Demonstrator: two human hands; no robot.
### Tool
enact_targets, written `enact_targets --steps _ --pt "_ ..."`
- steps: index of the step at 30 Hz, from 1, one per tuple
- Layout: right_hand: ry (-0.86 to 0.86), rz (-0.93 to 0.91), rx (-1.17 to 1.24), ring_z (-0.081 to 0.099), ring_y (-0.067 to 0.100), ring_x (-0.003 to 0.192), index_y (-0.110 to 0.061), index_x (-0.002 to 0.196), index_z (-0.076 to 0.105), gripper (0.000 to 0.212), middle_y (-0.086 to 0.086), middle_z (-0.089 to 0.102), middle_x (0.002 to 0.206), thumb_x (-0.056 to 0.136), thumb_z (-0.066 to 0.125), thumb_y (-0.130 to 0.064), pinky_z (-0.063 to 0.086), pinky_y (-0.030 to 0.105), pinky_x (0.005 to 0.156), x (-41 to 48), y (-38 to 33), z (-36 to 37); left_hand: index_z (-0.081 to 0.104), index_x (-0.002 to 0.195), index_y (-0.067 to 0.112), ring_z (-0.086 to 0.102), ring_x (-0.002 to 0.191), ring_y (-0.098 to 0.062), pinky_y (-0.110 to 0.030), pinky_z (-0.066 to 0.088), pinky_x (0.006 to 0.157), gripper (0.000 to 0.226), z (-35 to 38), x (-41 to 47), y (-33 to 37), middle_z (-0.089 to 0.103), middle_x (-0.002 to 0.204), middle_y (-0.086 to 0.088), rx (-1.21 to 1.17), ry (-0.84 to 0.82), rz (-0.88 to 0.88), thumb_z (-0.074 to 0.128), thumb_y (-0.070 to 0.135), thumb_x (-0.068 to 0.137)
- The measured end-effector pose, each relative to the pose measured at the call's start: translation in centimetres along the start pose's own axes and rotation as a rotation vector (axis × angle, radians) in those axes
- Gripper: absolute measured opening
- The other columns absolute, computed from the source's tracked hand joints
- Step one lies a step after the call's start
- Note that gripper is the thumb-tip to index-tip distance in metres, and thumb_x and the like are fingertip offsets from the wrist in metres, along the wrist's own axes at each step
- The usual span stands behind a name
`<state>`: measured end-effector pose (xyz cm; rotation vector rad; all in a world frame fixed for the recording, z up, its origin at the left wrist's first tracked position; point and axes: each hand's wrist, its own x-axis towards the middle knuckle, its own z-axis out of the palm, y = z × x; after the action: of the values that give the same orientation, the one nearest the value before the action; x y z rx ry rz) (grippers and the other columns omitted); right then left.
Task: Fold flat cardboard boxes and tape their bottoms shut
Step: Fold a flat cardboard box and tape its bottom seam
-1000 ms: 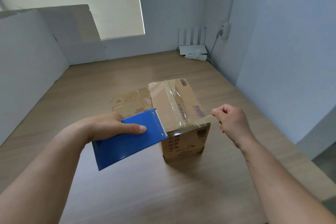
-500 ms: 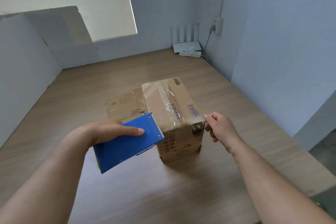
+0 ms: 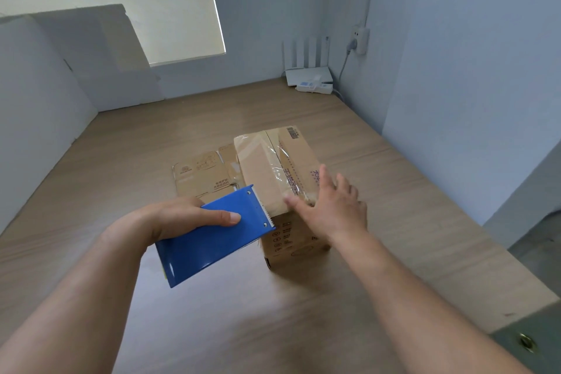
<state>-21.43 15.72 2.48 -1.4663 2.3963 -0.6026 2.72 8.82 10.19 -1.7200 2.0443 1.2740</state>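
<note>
The folded box (image 3: 258, 170) stands near the middle of the surface (image 3: 212, 313) with its bottom flaps turned upward, which puts the seam within reach from above. A strip of clear tape (image 3: 277, 165) runs along that seam from the far edge toward the near edge.

The right grip (image 3: 334, 209) lies flat on the near right part of the upturned face, fingers straight and spread, enclosing nothing. This placement likely serves two purposes: to press the tape down onto the cardboard and to steady the box against the pull of the dispenser.

The left grip (image 3: 176, 218) is closed around the blue tape dispenser (image 3: 212, 243), thumb laid along its flat side. The toothed blade (image 3: 264, 206) sits at the near left corner of the box, an orientation suited to severing the tape at the edge. Whether the tape is already cut cannot be told.

Just behind and left of the box, a flat box (image 3: 203, 173) lies on the surface, probably awaiting folding. A router (image 3: 306, 70) stands in the far corner, well apart.
</note>
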Motion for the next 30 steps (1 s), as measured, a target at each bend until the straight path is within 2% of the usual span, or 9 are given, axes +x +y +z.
enact_targets --steps 2,6,8,11,13,16,22,27,30 --pt "-0.016 -0.025 -0.031 0.030 0.030 0.132 -0.032 0.149 0.009 0.099 0.009 0.027 0.147 0.071 0.035 -0.086 0.034 0.047 0.099 -0.3 -0.5 0.5 0.068 0.095 0.023 0.072 0.070 -0.014 -0.025 0.049 0.063 0.071 0.0 -0.3 -0.2 0.075 0.079 0.006 -0.024 0.007 0.003 0.066 0.075 0.046" --pt "-0.044 -0.021 0.015 0.032 0.029 0.129 -0.032 0.150 0.007 0.098 0.009 0.032 0.141 0.073 0.040 -0.083 0.037 0.046 0.098 0.2 0.0 0.4 0.071 0.087 0.024 0.072 0.070 -0.015 -0.023 0.049 0.059 0.063 -0.8 -1.3 -1.6 0.075 0.080 0.005 -0.086 0.010 0.023 0.073 0.075 0.051" --pt "-0.063 -0.024 0.036 0.031 0.029 0.130 -0.029 0.151 0.006 0.099 0.011 0.032 0.140 0.074 0.043 -0.080 0.037 0.045 0.099 0.1 -0.2 0.4 0.073 0.085 0.022 0.073 0.073 -0.018 -0.023 0.051 0.059 0.070 -1.6 -2.2 -2.6 0.075 0.083 0.002 -0.107 0.000 0.009 0.071 0.080 0.046" --pt "-0.072 -0.025 0.080 0.029 0.030 0.132 -0.028 0.152 0.006 0.100 0.012 0.030 0.140 0.075 0.047 -0.078 0.036 0.043 0.101 0.2 -0.5 0.5 0.071 0.095 0.017 0.073 0.074 -0.021 -0.030 0.052 0.068 0.088 -1.9 -2.7 -3.8 0.075 0.083 -0.002 -0.065 0.016 -0.049 0.067 0.081 0.036" --pt "-0.071 -0.019 0.095 0.029 0.031 0.132 -0.028 0.151 0.007 0.100 0.013 0.030 0.140 0.075 0.048 -0.077 0.036 0.043 0.101 0.3 -0.5 0.4 0.070 0.096 0.016 0.073 0.074 -0.020 -0.031 0.053 0.071 0.089 -1.7 -2.3 -3.7 0.075 0.082 -0.002 -0.052 0.023 -0.078 0.067 0.081 0.036" --pt "-0.069 -0.016 0.100 0.030 0.031 0.132 -0.028 0.151 0.007 0.100 0.013 0.031 0.140 0.075 0.049 -0.077 0.037 0.043 0.100 0.3 -0.4 0.2 0.071 0.095 0.016 0.073 0.075 -0.021 -0.033 0.055 0.078 0.079 -1.1 -1.7 -3.1 0.076 0.082 -0.002 -0.069 0.005 -0.142 0.076 0.076 0.045" --pt "-0.064 -0.008 0.061 0.033 0.031 0.130 -0.028 0.150 0.008 0.099 0.013 0.032 0.139 0.075 0.048 -0.078 0.036 0.046 0.100 0.1 -0.6 0.0 0.073 0.089 0.018 0.073 0.074 -0.021 -0.030 0.052 0.070 0.058 0.1 -0.4 -2.1 0.075 0.080 -0.001 -0.071 0.044 -0.212 0.074 0.067 0.058" --pt "-0.074 -0.049 0.036 0.033 0.030 0.129 -0.027 0.150 0.007 0.099 0.012 0.032 0.139 0.075 0.048 -0.077 0.036 0.047 0.099 -0.2 -1.5 0.1 0.072 0.085 0.021 0.072 0.066 -0.016 -0.028 0.048 0.064 0.060 -2.0 -0.2 -1.2 0.075 0.074 0.003 0.066 0.031 -0.305 0.079 0.070 0.050" --pt "-0.061 -0.008 0.083 0.033 0.032 0.129 -0.026 0.149 0.014 0.094 0.015 0.034 0.138 0.077 0.052 -0.073 0.035 0.046 0.101 0.6 -0.8 -0.7 0.062 0.092 0.019 0.062 0.078 -0.016 -0.029 0.047 0.072 0.054 -0.8 0.7 -2.4 0.063 0.084 0.004 0.534 0.078 -0.456 0.074 0.063 0.064"
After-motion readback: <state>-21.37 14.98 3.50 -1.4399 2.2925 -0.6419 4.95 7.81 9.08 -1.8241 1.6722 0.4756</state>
